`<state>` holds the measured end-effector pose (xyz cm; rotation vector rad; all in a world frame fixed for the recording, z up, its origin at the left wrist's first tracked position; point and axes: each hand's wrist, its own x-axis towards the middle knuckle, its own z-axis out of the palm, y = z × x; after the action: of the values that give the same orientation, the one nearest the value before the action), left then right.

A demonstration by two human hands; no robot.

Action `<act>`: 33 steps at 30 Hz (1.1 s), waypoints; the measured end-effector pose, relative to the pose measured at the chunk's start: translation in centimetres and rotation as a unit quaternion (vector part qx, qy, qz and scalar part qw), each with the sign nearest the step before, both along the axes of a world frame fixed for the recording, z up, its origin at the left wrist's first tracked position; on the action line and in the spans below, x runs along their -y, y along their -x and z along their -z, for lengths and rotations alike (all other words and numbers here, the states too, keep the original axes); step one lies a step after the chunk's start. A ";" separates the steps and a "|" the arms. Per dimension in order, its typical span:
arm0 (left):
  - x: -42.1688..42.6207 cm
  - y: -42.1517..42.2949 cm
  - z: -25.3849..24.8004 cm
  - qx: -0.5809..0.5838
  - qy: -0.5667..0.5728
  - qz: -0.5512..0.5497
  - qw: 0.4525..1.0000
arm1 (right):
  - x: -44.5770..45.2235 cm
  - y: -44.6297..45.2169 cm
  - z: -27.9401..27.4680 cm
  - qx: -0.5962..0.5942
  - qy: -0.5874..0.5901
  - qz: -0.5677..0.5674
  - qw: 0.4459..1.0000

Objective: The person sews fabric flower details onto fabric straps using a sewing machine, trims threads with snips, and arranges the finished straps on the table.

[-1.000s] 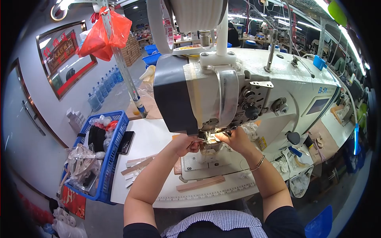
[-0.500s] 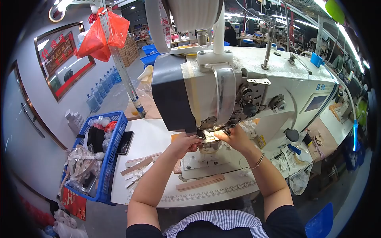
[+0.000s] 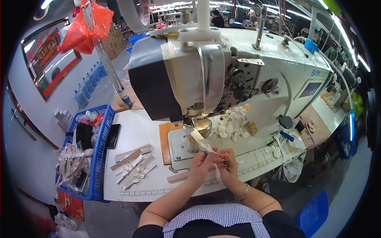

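A cream fabric strip [image 3: 197, 137] runs from under the sewing machine head [image 3: 194, 115] toward me, its near end bunched at my fingers. My left hand [image 3: 201, 166] is closed on that near end. Touching it, my right hand [image 3: 228, 166] is pinched shut, with a small dark metallic bit at its fingers that I cannot make out. Behind the strip, a heap of cream fabric pieces [image 3: 230, 125] lies against the machine's base. Left of my hands are white petal-like pieces [image 3: 137, 173] and flat beige strips [image 3: 126, 159].
A blue basket [image 3: 104, 137] full of bagged materials stands at the left, with a dark flat device [image 3: 113, 136] beside it. A printed ruler [image 3: 158, 191] follows the table's front edge. A blue-handled tool [image 3: 287, 136] lies at the right. A person [image 3: 217, 19] is in the background.
Both hands have come back from the needle area toward me and closer together. The cream strip now stretches out from the machine to them. The view has shifted and shows the heap more fully.
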<state>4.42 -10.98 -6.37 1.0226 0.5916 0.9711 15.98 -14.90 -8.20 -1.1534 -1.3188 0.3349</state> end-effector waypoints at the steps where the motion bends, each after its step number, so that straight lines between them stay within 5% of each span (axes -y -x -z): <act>1: -0.5 0.6 0.6 -0.043 -0.023 0.019 0.999 | 0.0 -1.2 1.1 -0.027 0.000 -0.017 1.000; 5: -0.7 3.1 0.2 -0.180 -0.093 0.175 0.964 | -1.1 -4.1 -2.0 -0.123 0.141 -0.095 0.978; 7: -0.5 3.2 0.9 -0.199 -0.070 0.196 0.958 | -2.0 -4.7 -2.9 -0.100 0.264 -0.316 0.906; 8: -0.6 3.3 0.9 -0.218 -0.056 0.206 0.952 | -1.9 -4.4 -3.2 -0.101 0.265 -0.316 0.905; 10: -0.9 3.8 -0.1 -0.264 -0.073 0.167 0.947 | -2.4 -3.4 -4.2 0.027 0.264 -0.182 0.947; 12: -1.8 4.2 0.3 -0.313 -0.108 0.014 0.943 | -3.3 -2.7 -3.5 0.008 0.202 -0.165 0.965; 14: -2.7 4.5 -0.4 -0.287 -0.121 -0.012 0.950 | -3.7 -2.2 -3.8 -0.055 0.237 -0.111 0.964; 16: -3.9 4.7 -2.1 -0.232 -0.161 -0.040 0.958 | -5.0 -1.3 -3.9 -0.112 0.149 -0.138 0.973; 18: -5.2 5.1 -4.4 -0.204 -0.168 -0.037 0.964 | -6.3 -0.8 -4.2 -0.161 0.077 -0.124 0.976; 20: -7.0 5.8 -6.0 -0.310 -0.134 0.010 0.941 | -7.4 -0.4 -4.6 -0.154 0.041 -0.123 0.979; 26: -11.1 5.3 -7.8 -0.180 0.073 0.054 0.979 | -11.2 0.4 -4.7 -0.167 -0.012 -0.031 0.985; 28: -12.8 5.3 -6.4 -0.104 0.131 0.064 0.984 | -11.8 0.0 -4.3 -0.076 -0.019 0.005 0.997; 33: -11.0 4.9 -6.2 -0.118 0.004 0.024 0.993 | -11.4 0.6 -4.2 -0.141 -0.049 -0.015 0.989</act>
<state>-0.49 -0.03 -0.21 1.1480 0.7628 0.8109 15.36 -3.48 -4.04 -0.9661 -1.0928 0.4330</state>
